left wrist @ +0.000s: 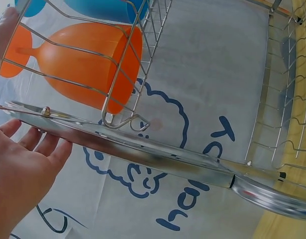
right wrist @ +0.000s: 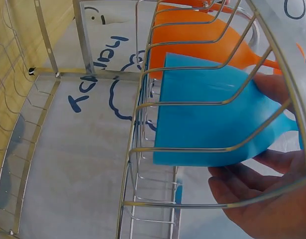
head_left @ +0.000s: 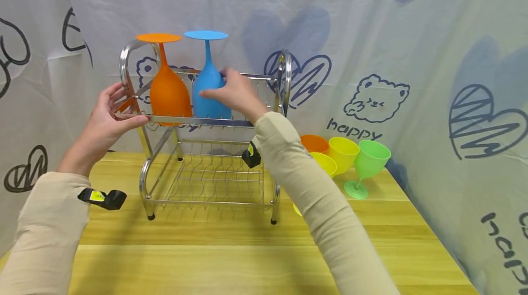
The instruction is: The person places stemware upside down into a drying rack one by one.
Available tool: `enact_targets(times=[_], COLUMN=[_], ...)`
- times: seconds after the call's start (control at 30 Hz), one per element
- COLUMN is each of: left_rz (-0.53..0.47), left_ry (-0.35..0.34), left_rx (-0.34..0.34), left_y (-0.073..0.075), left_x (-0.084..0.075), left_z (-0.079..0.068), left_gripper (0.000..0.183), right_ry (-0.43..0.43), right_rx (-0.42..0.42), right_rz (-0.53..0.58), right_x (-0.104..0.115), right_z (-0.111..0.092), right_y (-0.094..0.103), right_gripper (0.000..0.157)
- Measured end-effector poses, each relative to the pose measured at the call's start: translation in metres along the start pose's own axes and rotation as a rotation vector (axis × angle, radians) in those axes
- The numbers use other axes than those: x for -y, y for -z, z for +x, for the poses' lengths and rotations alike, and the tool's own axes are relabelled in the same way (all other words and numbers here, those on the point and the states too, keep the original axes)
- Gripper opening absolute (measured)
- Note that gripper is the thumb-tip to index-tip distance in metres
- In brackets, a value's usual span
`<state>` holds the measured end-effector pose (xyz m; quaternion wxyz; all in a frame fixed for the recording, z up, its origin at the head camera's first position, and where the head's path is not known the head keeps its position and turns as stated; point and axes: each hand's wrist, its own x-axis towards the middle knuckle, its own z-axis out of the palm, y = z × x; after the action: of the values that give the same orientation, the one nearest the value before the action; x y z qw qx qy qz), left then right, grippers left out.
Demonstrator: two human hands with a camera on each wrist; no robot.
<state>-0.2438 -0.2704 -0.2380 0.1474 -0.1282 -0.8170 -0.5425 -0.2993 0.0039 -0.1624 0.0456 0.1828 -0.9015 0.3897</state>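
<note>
A two-tier metal dish rack (head_left: 214,122) stands on the table. Upside down on its upper tier are an orange goblet (head_left: 169,93) and, just right of it, a blue goblet (head_left: 208,86). My right hand (head_left: 239,93) holds the blue goblet round its bowl, thumb in front and fingers behind. In the right wrist view, the blue goblet's rim (right wrist: 162,114) sits against the wires of the upper basket. At the rack's left end my left hand (head_left: 105,118) grips the frame, its thumb along the front rail and its fingers (left wrist: 58,149) against the side post.
Right of the rack, partly behind my right sleeve, stand upright goblets: an orange one (head_left: 315,141), a yellow one (head_left: 343,155), another yellow one (head_left: 323,162) and a green one (head_left: 371,160). The lower wire tier (head_left: 218,180) holds no goblets. A printed cloth (head_left: 359,20) hangs behind.
</note>
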Motion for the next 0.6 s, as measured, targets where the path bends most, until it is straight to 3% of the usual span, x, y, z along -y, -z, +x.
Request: enact_targets(times=[0.4, 0.6], left_rz=[-0.045, -0.076], left_ry=[-0.027, -0.035], left_rx=[-0.012, -0.007], left_y=[-0.0014, -0.0037], left_x=[0.0022, 0.0020], left_z=[-0.0033, -0.0021], left_gripper=[0.083, 0.083], right_ry=[-0.018, -0.004], right_rx=[0.058, 0.083], right_rz=[-0.076, -0.147], right_x=[0.0018, 0.0020], right_z=[0.0032, 0.0014], right_y=[-0.0077, -0.0052], right_gripper=[0.072, 0.063])
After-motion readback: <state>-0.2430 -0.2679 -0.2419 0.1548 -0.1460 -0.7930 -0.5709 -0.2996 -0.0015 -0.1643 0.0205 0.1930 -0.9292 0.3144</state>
